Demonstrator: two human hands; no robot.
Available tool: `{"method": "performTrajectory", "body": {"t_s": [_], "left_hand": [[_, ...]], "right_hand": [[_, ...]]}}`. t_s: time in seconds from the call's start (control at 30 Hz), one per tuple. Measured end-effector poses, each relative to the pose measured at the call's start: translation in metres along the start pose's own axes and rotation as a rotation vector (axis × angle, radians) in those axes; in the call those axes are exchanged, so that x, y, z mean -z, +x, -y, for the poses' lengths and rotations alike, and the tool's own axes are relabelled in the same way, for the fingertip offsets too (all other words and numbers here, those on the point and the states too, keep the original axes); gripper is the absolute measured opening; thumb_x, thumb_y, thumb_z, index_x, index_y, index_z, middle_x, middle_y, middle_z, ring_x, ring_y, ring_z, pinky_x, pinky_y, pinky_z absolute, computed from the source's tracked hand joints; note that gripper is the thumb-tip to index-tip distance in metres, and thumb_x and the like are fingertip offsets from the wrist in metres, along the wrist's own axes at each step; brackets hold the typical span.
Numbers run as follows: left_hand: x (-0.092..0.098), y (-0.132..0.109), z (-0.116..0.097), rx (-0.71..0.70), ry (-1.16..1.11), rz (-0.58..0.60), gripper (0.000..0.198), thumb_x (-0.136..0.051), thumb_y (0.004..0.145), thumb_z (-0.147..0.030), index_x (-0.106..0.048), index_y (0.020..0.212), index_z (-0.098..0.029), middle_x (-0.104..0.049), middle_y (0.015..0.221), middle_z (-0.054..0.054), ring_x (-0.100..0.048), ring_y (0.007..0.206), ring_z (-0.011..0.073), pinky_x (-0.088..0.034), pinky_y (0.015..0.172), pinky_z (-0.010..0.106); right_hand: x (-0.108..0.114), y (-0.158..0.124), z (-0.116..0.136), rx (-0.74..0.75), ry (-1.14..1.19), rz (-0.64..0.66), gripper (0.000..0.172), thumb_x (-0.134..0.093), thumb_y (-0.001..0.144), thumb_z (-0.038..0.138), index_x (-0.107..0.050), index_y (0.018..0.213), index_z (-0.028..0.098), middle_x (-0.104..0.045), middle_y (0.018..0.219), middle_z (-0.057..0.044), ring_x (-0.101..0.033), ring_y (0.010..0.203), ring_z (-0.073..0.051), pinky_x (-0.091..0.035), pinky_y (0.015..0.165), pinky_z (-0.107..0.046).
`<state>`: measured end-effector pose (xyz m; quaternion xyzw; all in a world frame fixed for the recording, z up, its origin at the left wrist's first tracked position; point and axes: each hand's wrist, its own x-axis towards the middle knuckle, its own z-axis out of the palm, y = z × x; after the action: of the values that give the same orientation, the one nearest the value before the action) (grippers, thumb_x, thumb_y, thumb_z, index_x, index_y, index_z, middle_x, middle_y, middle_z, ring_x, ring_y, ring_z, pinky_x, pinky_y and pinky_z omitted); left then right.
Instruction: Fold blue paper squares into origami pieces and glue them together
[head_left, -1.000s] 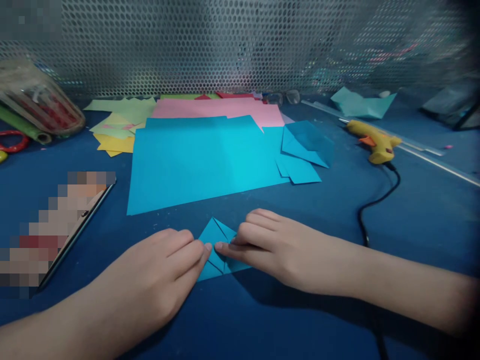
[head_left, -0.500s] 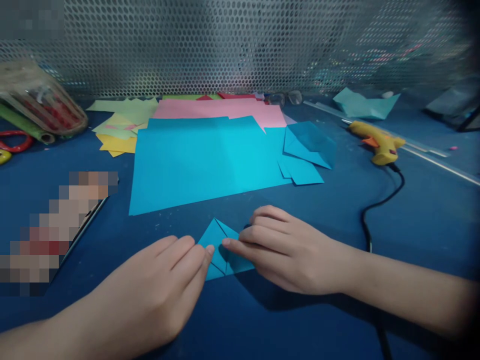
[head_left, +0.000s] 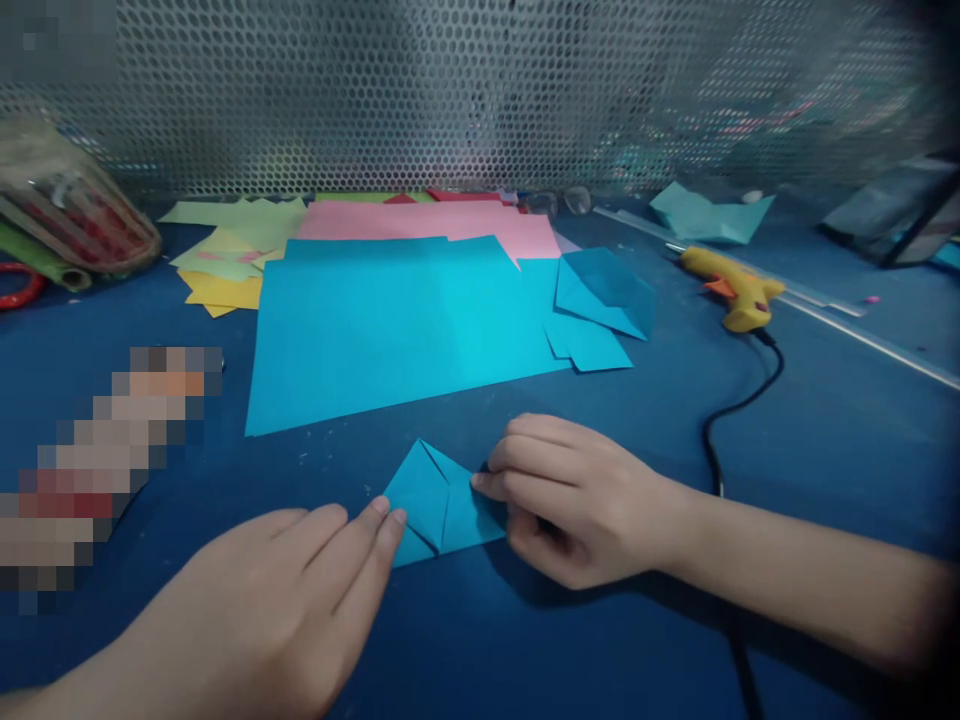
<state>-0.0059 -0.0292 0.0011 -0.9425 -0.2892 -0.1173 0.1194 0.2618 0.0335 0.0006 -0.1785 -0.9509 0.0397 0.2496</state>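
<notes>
A small piece of folded blue paper [head_left: 424,495] lies on the dark blue table in front of me, its peak pointing away and creased flaps meeting near its middle. My left hand [head_left: 300,580] pinches its left corner between thumb and fingers. At the right edge, my right hand [head_left: 581,500] has its fingers curled, with the fingertips on the paper; the right corner is hidden by them. Just beyond lies a large blue sheet [head_left: 375,330], with smaller folded blue pieces [head_left: 600,300] at its right end.
Pink sheets [head_left: 427,218] and yellow-green scraps [head_left: 232,245] lie behind. To the right are a yellow glue gun [head_left: 739,288] with a black cord and a teal folded paper [head_left: 709,215]. A clear jar [head_left: 75,200] stands left, near a blurred-out flat object [head_left: 112,460]. Perforated metal backs the table.
My left hand has slid left and down to the paper's corner. The right fingertips have drawn back rightward from the middle, uncovering more of the folds. The view has shifted slightly.
</notes>
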Motion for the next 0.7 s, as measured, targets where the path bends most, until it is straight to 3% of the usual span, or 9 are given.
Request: {"method": "performTrajectory", "body": {"t_s": [0.13, 0.27, 0.37, 0.43, 0.5, 0.57, 0.67, 0.7], "left_hand": [[0.001, 0.001, 0.003, -0.014, -0.007, 0.006, 0.047, -0.035, 0.090, 0.003, -0.063, 0.123, -0.015, -0.076, 0.107, 0.008, -0.068, 0.087, 0.0221, -0.049, 0.072, 0.036], [0.002, 0.007, 0.011, 0.003, -0.046, -0.073, 0.045, -0.028, 0.094, 0.001, -0.064, 0.115, -0.015, -0.075, 0.094, 0.005, -0.067, 0.077, 0.0204, -0.049, 0.069, 0.036], [0.006, 0.015, 0.018, 0.015, -0.156, -0.026, 0.039, -0.030, 0.098, -0.006, -0.067, 0.101, -0.018, -0.073, 0.083, 0.002, -0.066, 0.068, 0.0181, -0.050, 0.061, 0.033], [0.009, 0.020, 0.021, 0.021, -0.204, 0.010, 0.039, -0.030, 0.099, -0.009, -0.068, 0.094, -0.019, -0.073, 0.085, 0.002, -0.066, 0.066, 0.0171, -0.049, 0.057, 0.031], [0.011, 0.024, 0.024, 0.028, -0.190, 0.003, 0.040, -0.030, 0.099, -0.009, -0.069, 0.095, -0.020, -0.074, 0.090, 0.002, -0.068, 0.068, 0.0174, -0.050, 0.057, 0.031], [0.012, 0.026, 0.025, 0.012, -0.139, -0.017, 0.041, -0.031, 0.098, -0.008, -0.070, 0.100, -0.020, -0.075, 0.097, 0.003, -0.070, 0.071, 0.0184, -0.053, 0.058, 0.031], [0.013, 0.029, 0.027, -0.016, -0.054, -0.033, 0.042, -0.032, 0.098, -0.008, -0.073, 0.104, -0.018, -0.077, 0.102, 0.005, -0.073, 0.075, 0.0197, -0.056, 0.060, 0.031], [0.013, 0.030, 0.027, -0.016, -0.033, -0.041, 0.043, -0.032, 0.098, -0.008, -0.073, 0.104, -0.017, -0.077, 0.101, 0.006, -0.073, 0.075, 0.0199, -0.057, 0.060, 0.030]], "right_hand": [[0.002, 0.000, 0.000, -0.001, -0.012, 0.000, 0.031, -0.042, 0.088, 0.007, -0.069, 0.076, 0.011, -0.062, 0.069, -0.010, -0.047, 0.065, -0.019, -0.042, 0.061, -0.032], [0.003, 0.003, 0.002, -0.035, -0.041, 0.037, 0.031, -0.040, 0.090, 0.009, -0.067, 0.075, 0.016, -0.062, 0.070, -0.008, -0.048, 0.065, -0.019, -0.042, 0.062, -0.032], [0.002, 0.002, 0.000, -0.019, -0.050, 0.035, 0.030, -0.039, 0.090, 0.008, -0.067, 0.079, 0.016, -0.064, 0.071, -0.008, -0.051, 0.065, -0.018, -0.043, 0.062, -0.032], [0.004, 0.000, -0.004, -0.007, -0.105, 0.006, 0.029, -0.041, 0.089, 0.009, -0.067, 0.078, 0.017, -0.064, 0.067, -0.006, -0.052, 0.062, -0.017, -0.043, 0.060, -0.030], [0.013, -0.002, -0.014, -0.087, -0.236, -0.045, 0.028, -0.042, 0.087, 0.014, -0.065, 0.072, 0.021, -0.060, 0.058, -0.001, -0.051, 0.055, -0.014, -0.041, 0.056, -0.027], [0.029, -0.005, -0.031, -0.332, -0.424, -0.131, 0.025, -0.044, 0.086, 0.021, -0.062, 0.070, 0.022, -0.060, 0.055, 0.001, -0.051, 0.050, -0.013, -0.036, 0.051, -0.025], [0.060, -0.016, -0.068, -0.695, -0.641, -0.235, 0.016, -0.056, 0.087, 0.030, -0.065, 0.089, 0.016, -0.056, 0.051, -0.002, -0.043, 0.044, -0.015, -0.021, 0.047, -0.027], [0.070, -0.023, -0.084, -1.013, -0.764, -0.181, 0.031, -0.061, 0.088, 0.044, -0.065, 0.100, 0.015, -0.060, 0.056, -0.006, -0.047, 0.047, -0.017, -0.020, 0.049, -0.028]]}}
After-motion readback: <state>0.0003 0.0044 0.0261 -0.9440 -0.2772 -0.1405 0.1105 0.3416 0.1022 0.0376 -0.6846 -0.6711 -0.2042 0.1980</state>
